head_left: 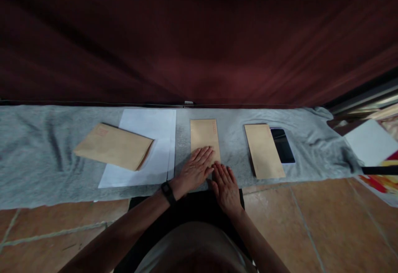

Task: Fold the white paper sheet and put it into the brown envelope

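Observation:
A brown paper envelope (202, 134) lies flat in front of me on a grey cloth, its long side pointing away from me. My left hand (195, 168), with a dark band on the wrist, rests flat across its lower left part, fingers stretched out. Fingers extended, my right hand (225, 186) touches the near right corner of the same envelope. Both palms face down, and parts of the envelope's near end are hidden under them. Neither hand grips anything.
To the left, a stack of brown envelopes (115, 145) overlaps white paper sheets (149, 126). On the right, more brown envelopes (264, 150) lie against a dark-screened phone (282, 145). The grey cloth (31, 140) covers the narrow surface; a dark red curtain (199, 49) hangs behind.

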The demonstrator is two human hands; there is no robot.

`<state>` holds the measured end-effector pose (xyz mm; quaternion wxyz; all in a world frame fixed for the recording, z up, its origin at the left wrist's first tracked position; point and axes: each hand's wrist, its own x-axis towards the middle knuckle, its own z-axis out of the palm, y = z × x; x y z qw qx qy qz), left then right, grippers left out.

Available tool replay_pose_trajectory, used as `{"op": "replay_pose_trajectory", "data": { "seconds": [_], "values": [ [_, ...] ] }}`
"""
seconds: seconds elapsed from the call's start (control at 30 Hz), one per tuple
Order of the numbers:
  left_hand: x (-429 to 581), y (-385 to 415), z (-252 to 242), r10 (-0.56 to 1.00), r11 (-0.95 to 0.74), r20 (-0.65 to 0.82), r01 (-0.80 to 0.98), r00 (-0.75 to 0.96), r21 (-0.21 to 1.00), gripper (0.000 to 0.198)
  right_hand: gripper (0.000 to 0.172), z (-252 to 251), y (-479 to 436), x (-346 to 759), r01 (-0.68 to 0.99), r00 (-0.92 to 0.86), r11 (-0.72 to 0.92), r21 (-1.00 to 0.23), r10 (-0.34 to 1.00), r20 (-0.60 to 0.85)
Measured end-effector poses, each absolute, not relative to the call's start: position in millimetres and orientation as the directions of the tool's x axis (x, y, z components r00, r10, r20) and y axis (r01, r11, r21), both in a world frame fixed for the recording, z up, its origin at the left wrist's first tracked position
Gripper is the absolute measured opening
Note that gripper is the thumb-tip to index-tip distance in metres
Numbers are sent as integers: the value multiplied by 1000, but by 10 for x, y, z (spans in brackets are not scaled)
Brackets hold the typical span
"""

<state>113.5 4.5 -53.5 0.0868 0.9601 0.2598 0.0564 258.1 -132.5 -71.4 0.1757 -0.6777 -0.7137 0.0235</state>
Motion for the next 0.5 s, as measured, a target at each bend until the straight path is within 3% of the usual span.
{"op": "replay_pose_trajectory", "data": {
  "seconds": [0.5],
  "values": [
    [1749,756,-611,597,-797,123,569,792,205,61,57,-700,-1317,2577,960,-9,70,-272,975,220]
  ]
}}
